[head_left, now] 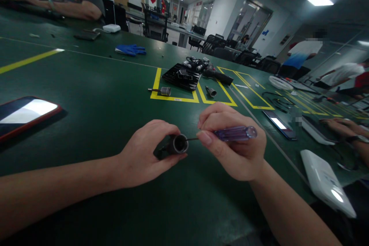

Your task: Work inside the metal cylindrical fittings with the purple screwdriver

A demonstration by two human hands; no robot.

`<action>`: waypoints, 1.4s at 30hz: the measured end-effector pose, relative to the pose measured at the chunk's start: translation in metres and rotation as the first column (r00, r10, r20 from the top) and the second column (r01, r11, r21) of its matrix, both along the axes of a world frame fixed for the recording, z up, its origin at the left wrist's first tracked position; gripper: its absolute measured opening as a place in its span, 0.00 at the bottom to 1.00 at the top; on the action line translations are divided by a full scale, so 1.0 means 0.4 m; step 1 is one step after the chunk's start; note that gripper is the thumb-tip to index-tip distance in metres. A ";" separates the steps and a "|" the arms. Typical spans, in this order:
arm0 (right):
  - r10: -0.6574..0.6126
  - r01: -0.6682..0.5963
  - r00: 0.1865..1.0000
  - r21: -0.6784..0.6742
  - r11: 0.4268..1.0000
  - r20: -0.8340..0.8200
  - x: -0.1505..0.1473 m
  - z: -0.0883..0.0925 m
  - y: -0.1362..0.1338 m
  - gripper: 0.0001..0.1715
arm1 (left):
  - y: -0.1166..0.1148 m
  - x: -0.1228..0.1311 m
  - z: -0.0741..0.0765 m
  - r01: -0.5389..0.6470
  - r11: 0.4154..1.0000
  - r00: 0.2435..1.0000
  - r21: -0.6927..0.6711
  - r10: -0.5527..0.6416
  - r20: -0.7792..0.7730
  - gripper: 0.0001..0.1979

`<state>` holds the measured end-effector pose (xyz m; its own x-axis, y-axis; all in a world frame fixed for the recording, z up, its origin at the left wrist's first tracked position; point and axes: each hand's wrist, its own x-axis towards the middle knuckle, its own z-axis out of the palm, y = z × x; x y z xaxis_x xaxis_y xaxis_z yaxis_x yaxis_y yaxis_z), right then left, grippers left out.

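Observation:
My left hand (150,152) grips a dark metal cylindrical connector (178,145), its round open end turned toward my right. My right hand (233,142) is closed around a screwdriver (235,133) with a clear purple handle. The screwdriver's thin shaft points left, and its tip is at the connector's open mouth; whether it touches the inside I cannot tell. Beyond my hands, a similar metal connector (165,91) with a thin stem lies on its side, and another connector (211,91) rests to its right.
The green table (95,80) carries yellow tape outlines. A black plastic packet (183,77) and bundled cables (197,63) lie ahead, blue gloves (131,49) farther back. Phones lie left (27,113) and right (279,123), near a white device (327,180). Another person's hands (346,127) are at far right.

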<state>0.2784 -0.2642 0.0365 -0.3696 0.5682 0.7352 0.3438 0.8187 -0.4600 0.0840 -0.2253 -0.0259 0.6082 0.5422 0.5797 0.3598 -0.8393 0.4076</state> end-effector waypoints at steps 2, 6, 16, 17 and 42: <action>0.007 -0.007 1.000 -0.001 1.000 0.005 0.000 0.000 0.001 0.05 | 0.000 0.001 -0.001 -0.001 1.000 1.000 -0.006 0.001 -0.002 0.12; 0.034 -0.033 0.999 -0.004 0.999 0.027 -0.003 0.000 0.003 0.05 | 0.001 0.000 -0.001 0.009 1.000 1.000 -0.009 -0.010 -0.004 0.12; 0.025 -0.025 1.000 -0.004 1.000 0.012 -0.004 0.001 0.001 0.05 | 0.001 -0.001 -0.001 0.009 1.000 1.000 0.016 -0.009 0.006 0.12; 0.022 -0.022 1.000 -0.008 1.000 0.011 -0.003 0.001 0.000 0.05 | 0.001 -0.001 -0.002 0.006 1.000 1.000 0.021 -0.006 0.011 0.12; 0.016 -0.015 0.998 0.018 1.000 -0.057 -0.003 0.005 -0.016 0.05 | 0.013 -0.002 -0.018 0.096 0.995 0.991 0.001 -0.096 0.098 0.13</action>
